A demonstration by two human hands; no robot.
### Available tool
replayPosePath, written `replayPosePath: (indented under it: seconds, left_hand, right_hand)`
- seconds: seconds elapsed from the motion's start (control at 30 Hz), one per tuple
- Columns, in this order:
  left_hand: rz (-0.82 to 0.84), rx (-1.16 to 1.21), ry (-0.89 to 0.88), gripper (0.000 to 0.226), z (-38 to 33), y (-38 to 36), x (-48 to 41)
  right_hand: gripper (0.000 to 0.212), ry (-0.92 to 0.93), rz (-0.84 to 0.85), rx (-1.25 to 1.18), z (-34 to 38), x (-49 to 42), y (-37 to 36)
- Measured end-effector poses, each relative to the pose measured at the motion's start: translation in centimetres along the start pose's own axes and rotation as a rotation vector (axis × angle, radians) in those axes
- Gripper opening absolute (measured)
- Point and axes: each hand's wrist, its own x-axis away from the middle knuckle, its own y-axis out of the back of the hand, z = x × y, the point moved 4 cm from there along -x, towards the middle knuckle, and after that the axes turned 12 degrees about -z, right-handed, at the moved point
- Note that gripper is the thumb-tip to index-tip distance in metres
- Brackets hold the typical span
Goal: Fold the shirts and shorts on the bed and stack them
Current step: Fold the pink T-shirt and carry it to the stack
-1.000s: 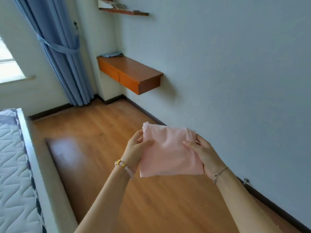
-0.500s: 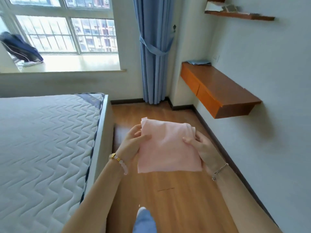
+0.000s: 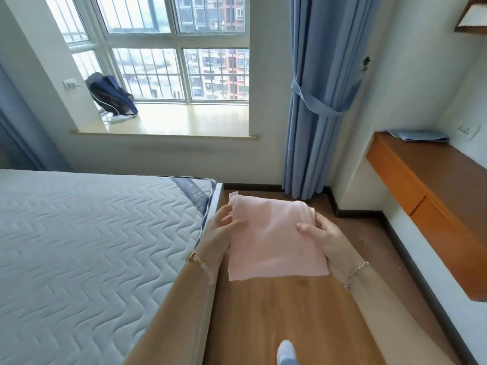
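A folded pink garment point(image 3: 271, 238) hangs in the air above the wooden floor, just right of the bed's edge. My left hand point(image 3: 220, 230) grips its left side, thumb on top of the fabric. My right hand point(image 3: 322, 234) grips its right side, thumb across the front. The bed point(image 3: 79, 246) with a bare grey quilted mattress fills the left of the view. No other clothes show on the mattress.
A wooden wall-mounted desk point(image 3: 432, 196) runs along the right wall with a folded blue cloth point(image 3: 419, 135) at its far end. A tied blue curtain point(image 3: 321, 96) hangs by the window. A dark bag point(image 3: 110, 94) sits on the window sill. A foot point(image 3: 286, 351) shows on the floor.
The view has swung left from the right wall toward the bed and window. Both hands keep the same hold on the pink garment, now closer to the bed's edge.
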Motion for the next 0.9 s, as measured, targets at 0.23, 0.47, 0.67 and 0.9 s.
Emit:
replayPosePath:
  seconds: [0.23,0.47,0.67,0.9]
  left_hand:
    - [-0.098,0.042,-0.005,0.042,-2.2,-1.9,-18.2]
    - [-0.181,0.084,-0.004,0.044,-6.6,-4.0,-35.3]
    - [-0.246,0.116,-0.014,0.053,-8.3,-3.8,-48.5]
    - [-0.304,0.156,-0.049,0.051,-10.7,-0.6,-65.4]
  right_hand:
    - [0.023,-0.017,0.122,-0.026,3.1,-19.9,-4.5]
    - [0.048,-0.022,0.248,0.019,8.7,-38.3,-8.7]
    - [0.051,-0.03,0.319,-0.002,10.5,-52.2,-13.6]
    - [0.051,-0.036,0.365,0.0,12.3,-68.6,-22.5]
